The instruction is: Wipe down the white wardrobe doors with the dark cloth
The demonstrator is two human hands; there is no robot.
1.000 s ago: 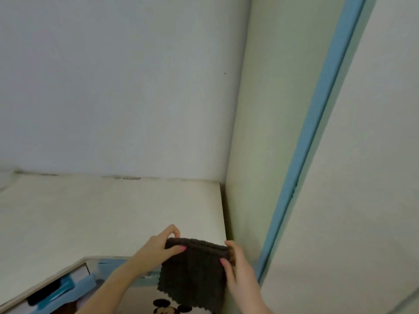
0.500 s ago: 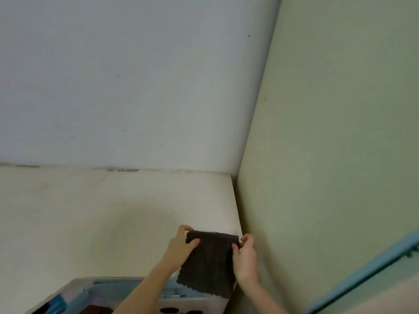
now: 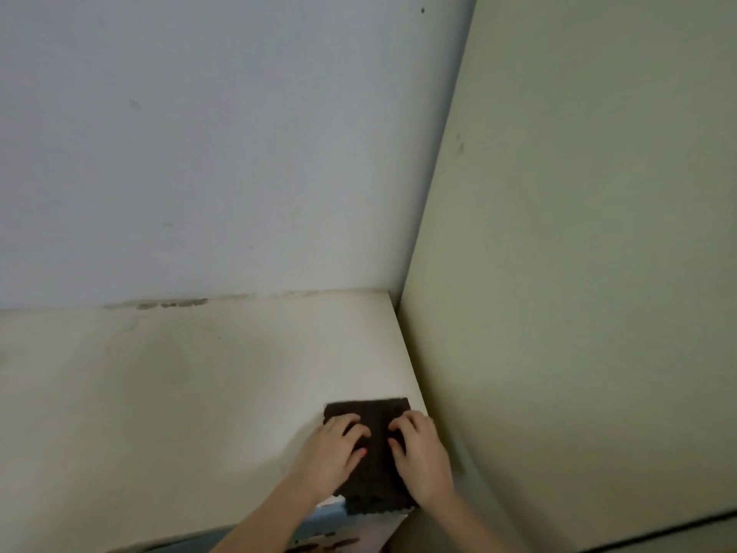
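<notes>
The dark cloth point(image 3: 377, 478) lies flat on a cream-white horizontal panel point(image 3: 179, 393), close to that panel's right front corner. My left hand point(image 3: 333, 455) presses on the cloth's left half with curled fingers. My right hand point(image 3: 420, 459) presses on its right half in the same way. The cloth's near edge hangs slightly over the panel's front edge. A tall pale panel of the wardrobe point(image 3: 578, 273) rises directly to the right of the cloth, and my right hand is almost against it.
A grey-white wall point(image 3: 239, 133) stands behind the cream panel, with dark stains point(image 3: 171, 304) along the joint. Below the panel's front edge show a blue strip point(image 3: 329, 512) and a patterned white surface. A dark edge point(image 3: 658, 532) crosses the lower right.
Both hands held the cloth up by its top corners, hanging in front of the panel. Now it is laid flat on the cream panel with both hands on top of it. The view has shifted left.
</notes>
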